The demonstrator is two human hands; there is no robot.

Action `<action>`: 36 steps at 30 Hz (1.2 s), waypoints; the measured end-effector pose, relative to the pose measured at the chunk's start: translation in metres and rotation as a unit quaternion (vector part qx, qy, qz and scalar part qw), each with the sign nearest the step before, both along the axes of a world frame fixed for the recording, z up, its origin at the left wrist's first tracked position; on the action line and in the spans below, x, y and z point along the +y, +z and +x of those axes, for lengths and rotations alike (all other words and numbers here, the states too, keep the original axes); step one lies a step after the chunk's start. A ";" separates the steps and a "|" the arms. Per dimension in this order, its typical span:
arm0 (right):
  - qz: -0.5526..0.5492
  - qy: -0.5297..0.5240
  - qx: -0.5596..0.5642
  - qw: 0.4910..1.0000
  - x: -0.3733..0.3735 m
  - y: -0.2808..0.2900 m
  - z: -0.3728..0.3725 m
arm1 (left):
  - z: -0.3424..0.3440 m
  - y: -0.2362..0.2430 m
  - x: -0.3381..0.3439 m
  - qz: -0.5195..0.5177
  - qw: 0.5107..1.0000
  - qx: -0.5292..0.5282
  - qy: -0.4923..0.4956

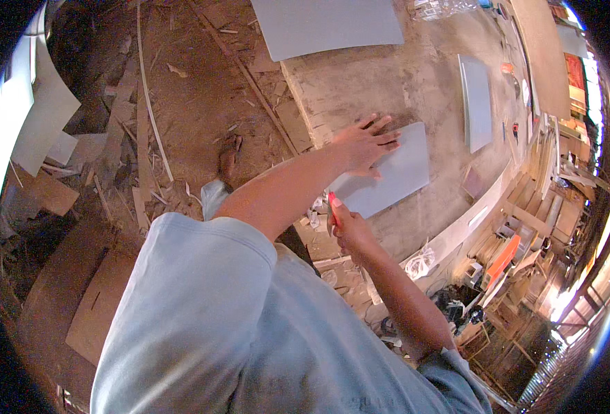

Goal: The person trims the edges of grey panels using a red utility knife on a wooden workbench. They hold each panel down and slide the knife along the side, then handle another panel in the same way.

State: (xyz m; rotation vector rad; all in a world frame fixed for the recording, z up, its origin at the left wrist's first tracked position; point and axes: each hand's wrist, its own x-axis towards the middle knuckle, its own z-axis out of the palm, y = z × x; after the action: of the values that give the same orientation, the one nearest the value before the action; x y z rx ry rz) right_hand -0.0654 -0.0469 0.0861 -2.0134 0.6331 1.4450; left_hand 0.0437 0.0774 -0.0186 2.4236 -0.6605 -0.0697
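My left hand (368, 148) lies with fingers spread on a pale grey sheet (401, 172), which rests on a worn, dusty work surface (408, 83). At the lower left edge of that sheet, my right hand (350, 231) grips a slim red tool (333, 205), thumb along it; the tool's tip is too small to make out.
Grey sheets (325, 24) lie toward the top and another panel (476, 103) to the right. Scraps and offcuts (56, 190) litter the dusty floor (181, 96) at left, where a foot (229, 159) shows. Stacked boards and wooden pieces (532, 193) crowd the right side.
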 end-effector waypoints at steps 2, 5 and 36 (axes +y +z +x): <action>0.000 -0.011 0.009 1.000 -0.005 0.023 0.003 | -0.001 0.006 0.001 0.025 0.999 0.025 0.000; -0.004 -0.014 0.029 0.999 0.002 -0.008 0.006 | 0.002 0.002 -0.003 0.020 1.000 0.005 0.006; 0.013 0.071 -0.014 0.997 0.028 0.008 0.037 | 0.041 0.002 0.004 0.009 0.980 -0.031 -0.195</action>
State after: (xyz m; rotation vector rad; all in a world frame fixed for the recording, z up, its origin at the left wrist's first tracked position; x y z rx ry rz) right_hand -0.0281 -0.0192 0.0944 -2.0912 0.4652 1.4942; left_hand 0.0847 0.0812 -0.0163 2.2868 -1.1603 -0.1617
